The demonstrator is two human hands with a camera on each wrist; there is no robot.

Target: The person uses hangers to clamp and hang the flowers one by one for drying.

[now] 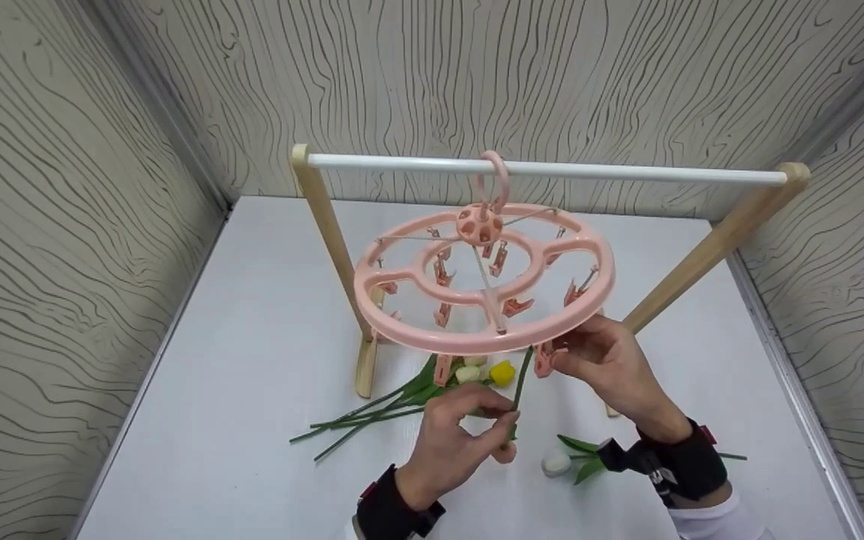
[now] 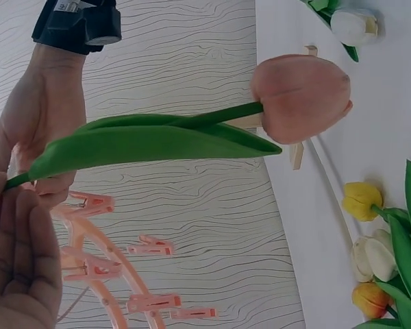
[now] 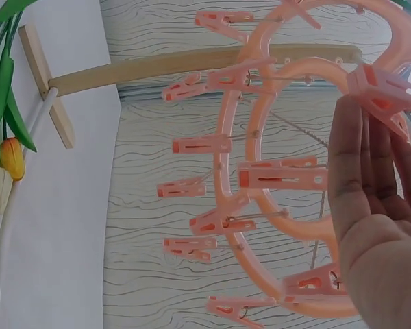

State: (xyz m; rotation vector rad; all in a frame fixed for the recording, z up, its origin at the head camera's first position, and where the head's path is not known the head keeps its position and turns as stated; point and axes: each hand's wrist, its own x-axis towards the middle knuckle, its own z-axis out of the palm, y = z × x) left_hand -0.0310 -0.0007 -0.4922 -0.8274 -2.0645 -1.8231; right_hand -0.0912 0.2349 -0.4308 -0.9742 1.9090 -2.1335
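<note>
- Bundle of tulips [image 1: 421, 386], far left: lying on the white table [image 1: 199, 435], heads under the ring's front edge. My left forearm could sweep it if I swing out wide.
- Left hand [image 1: 469, 431]: thumb and fingers pinching the pink tulip's stem. Pinch looks narrow, so the stem could roll or slip; gripping harder might bend it.
- Clip ring [image 1: 477, 345]: hung by its hook [image 1: 502, 184] on the white rod [image 1: 627, 172], rim sloping. Only the hook appears to carry it, so a tug from me could set it swinging, slide it along, or unhook it.
- Pink tulip [image 2: 301, 99]: head-down below my left fingers, stem end up by the ring's front rim, just beside a clip. Can't tell if they touch. Heavy-looking head could twist the stem off line; a leaf could catch too.
- Pink clip [image 1: 544, 361]: can't tell how far it's spread. Too little and the stem would miss; a shallow bite and the flower could drop.
- Right hand [image 1: 619, 367]: fingers and thumb grasping that clip. Letting go early would snap it on nothing, or on my fingertip.
- White tulip [image 1: 556, 463], right: loose on the table below my right wrist strap [image 1: 691, 461]; lowering that arm could crush or drag it.
</note>
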